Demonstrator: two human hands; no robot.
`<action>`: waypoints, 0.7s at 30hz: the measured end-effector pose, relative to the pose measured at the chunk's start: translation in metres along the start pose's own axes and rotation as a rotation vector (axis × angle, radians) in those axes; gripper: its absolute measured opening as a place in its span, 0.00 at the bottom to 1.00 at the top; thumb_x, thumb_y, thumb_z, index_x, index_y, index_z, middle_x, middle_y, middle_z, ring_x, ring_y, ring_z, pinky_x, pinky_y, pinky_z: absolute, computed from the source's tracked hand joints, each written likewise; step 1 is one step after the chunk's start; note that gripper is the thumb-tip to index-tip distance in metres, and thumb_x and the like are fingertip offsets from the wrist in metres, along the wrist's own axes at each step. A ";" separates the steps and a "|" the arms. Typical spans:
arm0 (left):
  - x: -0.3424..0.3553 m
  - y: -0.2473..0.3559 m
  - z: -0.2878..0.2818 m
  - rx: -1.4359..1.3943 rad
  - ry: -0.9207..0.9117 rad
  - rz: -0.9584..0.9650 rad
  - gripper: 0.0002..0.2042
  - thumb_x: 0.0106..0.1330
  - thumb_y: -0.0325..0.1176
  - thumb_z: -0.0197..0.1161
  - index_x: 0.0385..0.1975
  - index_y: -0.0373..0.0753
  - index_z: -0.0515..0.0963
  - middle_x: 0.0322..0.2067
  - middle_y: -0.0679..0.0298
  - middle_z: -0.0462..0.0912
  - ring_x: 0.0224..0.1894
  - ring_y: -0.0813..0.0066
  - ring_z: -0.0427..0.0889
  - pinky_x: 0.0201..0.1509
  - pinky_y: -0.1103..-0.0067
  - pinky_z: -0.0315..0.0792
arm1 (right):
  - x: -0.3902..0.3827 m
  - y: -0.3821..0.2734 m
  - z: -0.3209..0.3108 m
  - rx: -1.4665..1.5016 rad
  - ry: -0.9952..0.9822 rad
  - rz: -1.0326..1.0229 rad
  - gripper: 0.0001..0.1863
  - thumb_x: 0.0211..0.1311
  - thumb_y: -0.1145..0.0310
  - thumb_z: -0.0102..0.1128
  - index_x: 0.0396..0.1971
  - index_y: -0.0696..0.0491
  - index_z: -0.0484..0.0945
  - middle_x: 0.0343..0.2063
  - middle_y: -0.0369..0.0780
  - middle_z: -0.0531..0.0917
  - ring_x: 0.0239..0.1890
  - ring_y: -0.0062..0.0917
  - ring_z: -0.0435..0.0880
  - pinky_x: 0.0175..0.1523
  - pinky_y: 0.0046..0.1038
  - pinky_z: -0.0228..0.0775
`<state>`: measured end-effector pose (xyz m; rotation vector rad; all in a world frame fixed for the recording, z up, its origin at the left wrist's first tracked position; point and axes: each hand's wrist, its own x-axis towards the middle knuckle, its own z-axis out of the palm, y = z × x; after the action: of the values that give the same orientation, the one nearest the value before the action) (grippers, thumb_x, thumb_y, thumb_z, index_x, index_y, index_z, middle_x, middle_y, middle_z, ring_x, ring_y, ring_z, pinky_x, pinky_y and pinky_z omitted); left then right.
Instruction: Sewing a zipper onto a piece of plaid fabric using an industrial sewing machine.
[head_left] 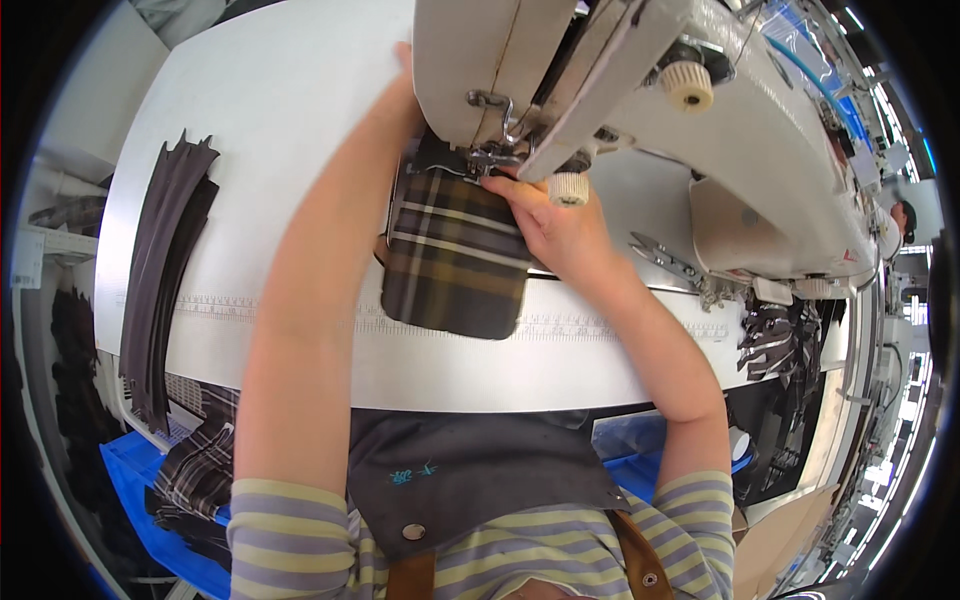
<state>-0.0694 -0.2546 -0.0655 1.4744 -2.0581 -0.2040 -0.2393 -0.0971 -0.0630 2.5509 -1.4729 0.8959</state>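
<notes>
A plaid fabric piece [455, 270] in black, olive and white lies under the presser foot [490, 160] of a white sewing machine [770, 150]. Its rounded lower end hangs toward me over the table's ruler marking. At the right edge of the cloth, close beside the foot, my right hand [560, 228] grips it with fingertips pinched together. My left arm reaches forward along the cloth's left side. Only a bit of my left hand [403, 55] shows past the machine head; its fingers are hidden. A dark strip of cloth sits at the piece's top edge, under the foot.
Dark fabric strips [165, 270] lie stacked on the left of the white table [270, 120]. Metal snips [665, 258] rest under the machine arm. Cloth scraps [780, 340] gather at the right edge. Blue bins [130, 480] with plaid pieces stand below the table.
</notes>
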 end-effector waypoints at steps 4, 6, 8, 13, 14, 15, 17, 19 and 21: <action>0.015 0.021 0.008 -0.064 0.196 -0.100 0.28 0.62 0.45 0.64 0.57 0.32 0.72 0.52 0.51 0.78 0.57 0.66 0.75 0.63 0.68 0.65 | -0.001 -0.002 -0.002 0.062 0.072 0.027 0.11 0.46 0.76 0.63 0.32 0.49 0.83 0.31 0.39 0.80 0.42 0.39 0.75 0.49 0.39 0.67; 0.046 0.007 0.019 -0.095 0.276 -0.138 0.28 0.62 0.46 0.64 0.56 0.31 0.71 0.52 0.49 0.78 0.57 0.64 0.75 0.64 0.66 0.64 | -0.011 0.008 0.004 -0.012 0.063 0.055 0.06 0.45 0.71 0.65 0.24 0.55 0.80 0.28 0.42 0.79 0.44 0.42 0.73 0.52 0.41 0.63; 0.097 -0.040 0.023 -0.120 0.359 -0.186 0.29 0.62 0.47 0.64 0.56 0.31 0.71 0.52 0.46 0.77 0.58 0.63 0.75 0.65 0.64 0.64 | -0.013 0.004 0.005 -0.039 0.051 0.058 0.06 0.45 0.71 0.65 0.23 0.56 0.79 0.28 0.42 0.79 0.44 0.42 0.73 0.52 0.41 0.63; 0.128 -0.161 -0.056 -0.270 0.421 -0.302 0.26 0.56 0.43 0.70 0.48 0.28 0.76 0.49 0.54 0.81 0.46 0.65 0.79 0.55 0.71 0.70 | -0.008 -0.001 0.001 0.041 0.071 0.083 0.07 0.44 0.70 0.66 0.23 0.56 0.78 0.28 0.41 0.79 0.44 0.40 0.74 0.52 0.41 0.63; 0.098 -0.224 -0.098 -0.364 0.773 -0.284 0.34 0.50 0.47 0.75 0.48 0.24 0.74 0.52 0.53 0.79 0.49 0.61 0.78 0.57 0.69 0.69 | 0.000 -0.018 0.003 0.092 0.059 0.007 0.08 0.45 0.71 0.65 0.28 0.56 0.79 0.32 0.41 0.81 0.45 0.39 0.75 0.50 0.38 0.65; 0.081 -0.209 -0.100 -0.545 0.783 -0.317 0.35 0.51 0.45 0.75 0.52 0.24 0.72 0.54 0.52 0.77 0.54 0.61 0.77 0.58 0.71 0.70 | -0.001 -0.013 0.001 0.061 0.053 0.043 0.08 0.45 0.71 0.65 0.28 0.56 0.79 0.32 0.41 0.81 0.45 0.39 0.75 0.50 0.38 0.65; 0.013 -0.137 -0.129 -1.380 0.552 -0.324 0.22 0.63 0.24 0.62 0.58 0.28 0.69 0.52 0.57 0.77 0.48 0.70 0.78 0.54 0.80 0.71 | -0.010 -0.008 -0.007 0.132 -0.041 0.035 0.10 0.48 0.72 0.64 0.33 0.57 0.81 0.37 0.41 0.82 0.47 0.37 0.74 0.48 0.34 0.67; -0.078 -0.129 -0.181 -1.511 0.362 -0.450 0.13 0.72 0.26 0.52 0.51 0.25 0.72 0.50 0.53 0.77 0.51 0.70 0.78 0.59 0.77 0.72 | -0.009 -0.023 0.000 0.147 0.018 -0.112 0.18 0.51 0.69 0.64 0.43 0.58 0.79 0.41 0.42 0.83 0.47 0.37 0.76 0.49 0.33 0.68; -0.178 -0.118 -0.212 -1.630 0.315 -0.649 0.16 0.74 0.31 0.50 0.53 0.24 0.70 0.53 0.50 0.76 0.54 0.67 0.77 0.63 0.74 0.70 | 0.005 -0.061 0.001 0.150 0.010 -0.165 0.25 0.58 0.65 0.64 0.55 0.57 0.73 0.47 0.44 0.81 0.51 0.37 0.79 0.58 0.39 0.69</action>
<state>0.1789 -0.0939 -0.0124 0.8294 -0.5288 -1.3691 -0.1874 -0.0683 -0.0471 2.7198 -1.2124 1.0291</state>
